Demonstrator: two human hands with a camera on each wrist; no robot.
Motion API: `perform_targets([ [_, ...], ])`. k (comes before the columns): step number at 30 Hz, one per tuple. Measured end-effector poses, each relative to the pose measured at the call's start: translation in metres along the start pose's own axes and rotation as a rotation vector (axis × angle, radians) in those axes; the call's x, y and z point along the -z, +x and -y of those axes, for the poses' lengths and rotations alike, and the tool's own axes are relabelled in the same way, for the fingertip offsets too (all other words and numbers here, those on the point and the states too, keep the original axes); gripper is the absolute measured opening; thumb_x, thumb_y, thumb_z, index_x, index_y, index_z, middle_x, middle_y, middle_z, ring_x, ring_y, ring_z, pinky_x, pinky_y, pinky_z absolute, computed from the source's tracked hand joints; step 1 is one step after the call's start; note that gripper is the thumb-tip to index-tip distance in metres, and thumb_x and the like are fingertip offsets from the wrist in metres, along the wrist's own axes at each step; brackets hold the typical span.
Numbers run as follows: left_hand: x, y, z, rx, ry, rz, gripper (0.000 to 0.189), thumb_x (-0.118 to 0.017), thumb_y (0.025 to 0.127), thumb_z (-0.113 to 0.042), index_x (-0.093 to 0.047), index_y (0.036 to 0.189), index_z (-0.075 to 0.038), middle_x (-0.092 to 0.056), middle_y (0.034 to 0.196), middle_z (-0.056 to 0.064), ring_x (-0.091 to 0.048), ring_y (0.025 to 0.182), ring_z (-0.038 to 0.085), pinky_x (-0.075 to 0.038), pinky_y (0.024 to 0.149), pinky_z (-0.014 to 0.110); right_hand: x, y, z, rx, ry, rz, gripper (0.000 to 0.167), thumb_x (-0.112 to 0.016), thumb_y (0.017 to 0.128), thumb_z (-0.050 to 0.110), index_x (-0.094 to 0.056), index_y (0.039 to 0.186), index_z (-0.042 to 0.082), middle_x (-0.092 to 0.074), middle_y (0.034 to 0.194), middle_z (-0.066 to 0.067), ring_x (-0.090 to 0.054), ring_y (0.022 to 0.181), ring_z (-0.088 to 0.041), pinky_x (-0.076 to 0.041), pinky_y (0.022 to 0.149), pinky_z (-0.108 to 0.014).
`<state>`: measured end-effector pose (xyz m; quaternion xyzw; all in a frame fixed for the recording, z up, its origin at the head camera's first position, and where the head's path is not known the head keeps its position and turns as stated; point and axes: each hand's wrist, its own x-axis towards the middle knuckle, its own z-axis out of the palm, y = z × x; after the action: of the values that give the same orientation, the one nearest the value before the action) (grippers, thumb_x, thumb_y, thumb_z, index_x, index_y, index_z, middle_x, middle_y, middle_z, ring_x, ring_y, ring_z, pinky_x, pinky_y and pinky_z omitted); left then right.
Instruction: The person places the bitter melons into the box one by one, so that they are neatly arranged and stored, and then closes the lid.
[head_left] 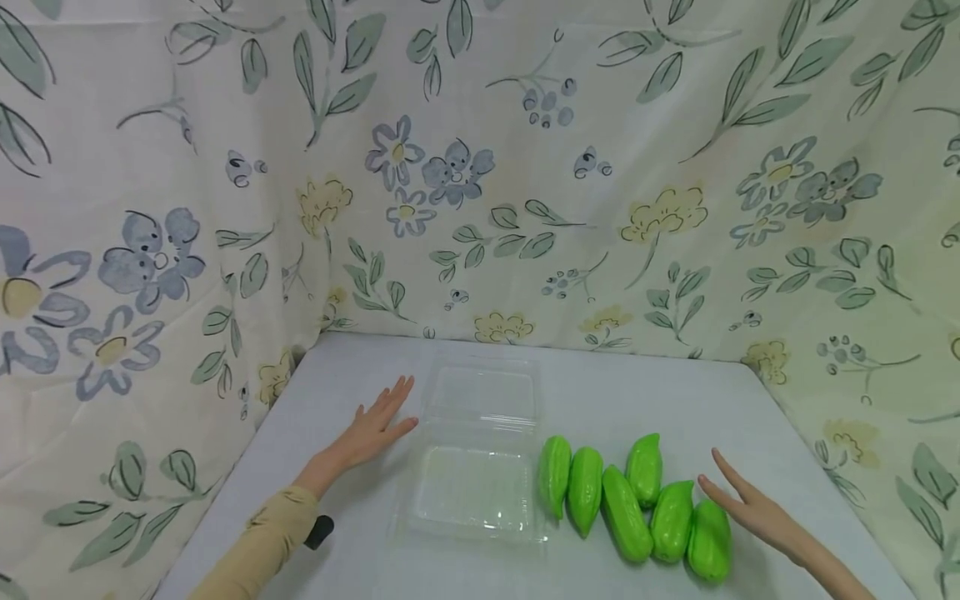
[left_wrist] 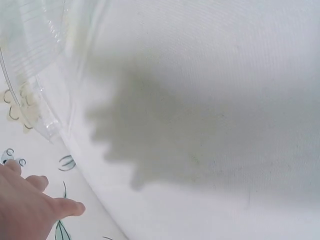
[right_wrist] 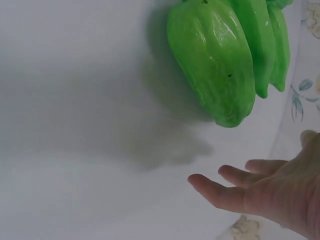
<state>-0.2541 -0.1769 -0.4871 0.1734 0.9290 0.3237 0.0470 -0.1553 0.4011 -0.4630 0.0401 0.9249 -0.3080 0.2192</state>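
Note:
Both hands hover over the white table with nothing held. My left hand (head_left: 378, 429), fingers straight and spread, is just left of an open clear plastic clamshell box (head_left: 476, 492). The box's lid (head_left: 483, 396) lies folded back toward the far side. To the right of the box lie several glossy, bright green pepper-like vegetables (head_left: 626, 517), ridged and pointed at one end. My right hand (head_left: 757, 508) is beside the rightmost green vegetable (head_left: 708, 542), its fingers extended. In the right wrist view a gap shows between that hand (right_wrist: 265, 192) and the nearest vegetable (right_wrist: 212, 62).
A white table (head_left: 630, 383) bears everything. Cloth printed with flowers and leaves (head_left: 517, 183) hangs behind it and along both sides. Beneath the left sleeve (head_left: 273, 521) a small black object (head_left: 320, 532) shows.

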Motion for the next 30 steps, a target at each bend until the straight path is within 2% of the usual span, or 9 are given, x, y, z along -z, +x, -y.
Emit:
perform_targets([
  [3,-0.002,0.001,-0.001,0.001,-0.048,0.028,0.075,-0.044,0.096,-0.054,-0.002,0.153,-0.031,-0.001,0.161,0.0,-0.004,0.147,0.036,0.001,0.105,0.073,-0.001,0.0,0.001,-0.043,0.046,0.037,0.083,-0.029,0.098,0.057,0.021,0.148,0.013,0.007,0.148,-0.038,-0.009,0.125,-0.068,-0.04,0.075,-0.074],
  [6,-0.005,0.002,-0.001,0.006,-0.09,0.054,0.075,-0.043,0.095,-0.056,-0.001,0.153,-0.033,-0.001,0.161,0.0,-0.003,0.148,0.035,0.002,0.106,0.072,-0.003,-0.001,0.003,-0.083,0.115,0.06,0.084,-0.03,0.098,0.058,0.023,0.147,0.016,0.009,0.146,-0.04,-0.009,0.124,-0.07,-0.046,0.067,-0.069],
  [12,-0.011,0.003,-0.002,0.001,-0.155,0.071,0.076,-0.043,0.095,-0.057,-0.002,0.153,-0.032,-0.002,0.161,-0.001,-0.004,0.148,0.034,-0.001,0.11,0.068,-0.008,-0.004,0.006,-0.138,0.254,0.095,0.089,-0.033,0.097,0.059,0.026,0.145,0.014,0.012,0.144,-0.042,0.001,0.128,-0.067,-0.044,0.074,-0.07],
  [17,-0.015,0.001,-0.005,-0.028,-0.229,0.072,0.077,-0.046,0.095,-0.054,-0.006,0.154,-0.027,-0.004,0.161,-0.001,-0.006,0.148,0.029,-0.009,0.116,0.058,-0.015,-0.005,0.004,-0.165,0.328,0.092,0.093,-0.036,0.097,0.058,0.025,0.145,0.008,0.005,0.14,-0.048,-0.003,0.127,-0.067,-0.044,0.079,-0.069],
  [20,-0.019,0.002,-0.005,-0.047,-0.264,0.068,0.075,-0.048,0.096,-0.049,-0.009,0.154,-0.022,-0.006,0.161,0.003,-0.009,0.148,0.028,-0.014,0.116,0.054,-0.019,-0.005,0.003,-0.172,0.343,0.076,0.093,-0.039,0.096,0.056,0.022,0.146,0.007,-0.001,0.139,-0.049,-0.009,0.127,-0.067,-0.047,0.081,-0.065],
  [24,-0.025,0.003,-0.004,-0.057,-0.266,0.053,0.07,-0.051,0.097,-0.041,-0.013,0.153,-0.022,-0.012,0.16,0.003,-0.013,0.147,0.027,-0.016,0.116,0.051,-0.023,-0.005,0.003,-0.166,0.342,0.06,0.092,-0.043,0.096,0.053,0.017,0.148,0.006,-0.004,0.139,-0.05,-0.014,0.127,-0.066,-0.049,0.082,-0.062],
  [26,-0.026,0.003,-0.004,-0.056,-0.264,0.043,0.069,-0.053,0.097,-0.039,-0.015,0.153,-0.024,-0.014,0.16,0.002,-0.015,0.147,0.026,-0.017,0.117,0.05,-0.025,-0.005,0.003,-0.167,0.338,0.055,0.093,-0.045,0.096,0.053,0.015,0.148,0.005,-0.005,0.138,-0.051,-0.015,0.127,-0.066,-0.049,0.082,-0.061],
  [30,-0.031,0.003,-0.005,-0.082,-0.263,0.011,0.068,-0.054,0.095,-0.04,-0.022,0.152,-0.02,-0.021,0.158,0.004,-0.02,0.145,0.027,-0.02,0.116,0.05,-0.026,-0.004,0.003,-0.17,0.32,0.039,0.093,-0.048,0.095,0.052,0.01,0.149,0.002,-0.006,0.137,-0.052,-0.019,0.126,-0.065,-0.049,0.082,-0.061],
])
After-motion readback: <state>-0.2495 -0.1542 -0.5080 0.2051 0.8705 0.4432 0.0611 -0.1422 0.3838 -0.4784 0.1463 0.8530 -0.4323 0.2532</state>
